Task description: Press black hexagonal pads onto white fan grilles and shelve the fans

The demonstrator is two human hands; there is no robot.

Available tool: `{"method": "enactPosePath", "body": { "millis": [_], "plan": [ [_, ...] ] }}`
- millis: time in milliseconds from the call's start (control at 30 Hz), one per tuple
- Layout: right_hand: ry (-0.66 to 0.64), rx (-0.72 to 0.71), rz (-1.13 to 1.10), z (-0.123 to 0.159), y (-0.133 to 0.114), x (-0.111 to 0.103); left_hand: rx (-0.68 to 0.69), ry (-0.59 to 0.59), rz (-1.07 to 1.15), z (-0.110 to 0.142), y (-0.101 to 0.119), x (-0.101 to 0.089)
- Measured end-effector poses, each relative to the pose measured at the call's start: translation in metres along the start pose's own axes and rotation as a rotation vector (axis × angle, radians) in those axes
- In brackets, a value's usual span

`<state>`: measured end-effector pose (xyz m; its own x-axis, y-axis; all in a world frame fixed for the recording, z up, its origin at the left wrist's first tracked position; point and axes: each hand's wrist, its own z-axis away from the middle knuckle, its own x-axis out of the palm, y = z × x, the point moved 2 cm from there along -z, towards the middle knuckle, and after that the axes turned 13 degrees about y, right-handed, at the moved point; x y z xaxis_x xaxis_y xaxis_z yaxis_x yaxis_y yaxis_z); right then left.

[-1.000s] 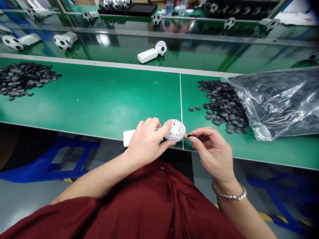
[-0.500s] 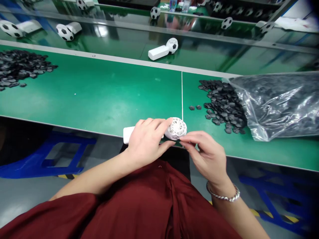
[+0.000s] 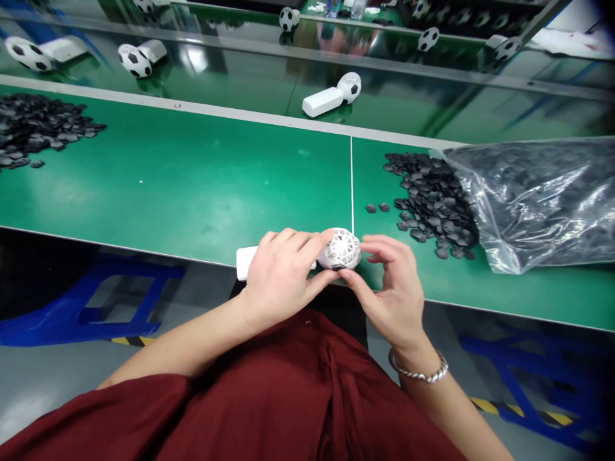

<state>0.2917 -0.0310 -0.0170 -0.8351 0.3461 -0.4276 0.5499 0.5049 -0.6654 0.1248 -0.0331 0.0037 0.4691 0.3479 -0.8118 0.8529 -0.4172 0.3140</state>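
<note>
My left hand (image 3: pixel 281 275) is wrapped round a white hand-held fan (image 3: pixel 340 248) with a lattice ball head, held at the near edge of the green table (image 3: pixel 192 179). The fan's white handle end (image 3: pixel 244 262) sticks out left of my palm. My right hand (image 3: pixel 391 288) is cupped against the right side of the ball head, thumb and fingers touching it. The small black piece seen in its fingertips earlier is hidden. A pile of black pentagon pieces (image 3: pixel 427 198) lies just beyond my right hand.
A clear plastic bag (image 3: pixel 533 198) of black pieces lies at the right. Another pile of black pieces (image 3: pixel 33 128) sits far left. Finished football fans (image 3: pixel 331 97) (image 3: pixel 137 57) (image 3: pixel 29 52) lie on the conveyor belt behind. Blue stool frames (image 3: pixel 120 301) stand under the table.
My right hand, pinching a small black piece, has moved left up to the ball head and now presses against it. The fans on the belt have shifted rightwards in view.
</note>
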Motion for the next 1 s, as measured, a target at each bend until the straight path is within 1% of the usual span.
{"method": "enactPosePath", "body": {
  "millis": [33,133,233,333,567,800,900,1000],
  "plan": [
    [-0.024,0.053,-0.025,0.001,0.003,0.001,-0.005,-0.003,-0.001,0.000,0.000,0.000],
    [-0.156,0.198,-0.128,0.003,0.010,0.006,-0.022,-0.011,0.004,-0.002,-0.001,0.000],
    [-0.225,0.265,-0.157,0.003,0.012,0.009,-0.039,-0.021,0.020,-0.004,-0.002,0.001],
    [-0.226,0.258,-0.134,0.000,0.010,0.009,-0.034,-0.021,0.024,-0.005,-0.003,0.001],
    [-0.184,0.223,-0.106,-0.001,0.007,0.011,-0.032,-0.014,0.033,-0.006,-0.004,0.000],
    [-0.175,0.305,-0.120,0.003,0.012,0.010,-0.016,-0.025,0.057,-0.007,-0.004,-0.001],
    [-0.195,0.332,-0.151,0.002,0.014,0.009,0.003,-0.033,0.049,-0.007,-0.004,-0.001],
    [-0.258,0.352,-0.256,-0.003,0.018,0.005,0.014,-0.031,0.030,-0.005,-0.004,-0.001]
  ]
}}
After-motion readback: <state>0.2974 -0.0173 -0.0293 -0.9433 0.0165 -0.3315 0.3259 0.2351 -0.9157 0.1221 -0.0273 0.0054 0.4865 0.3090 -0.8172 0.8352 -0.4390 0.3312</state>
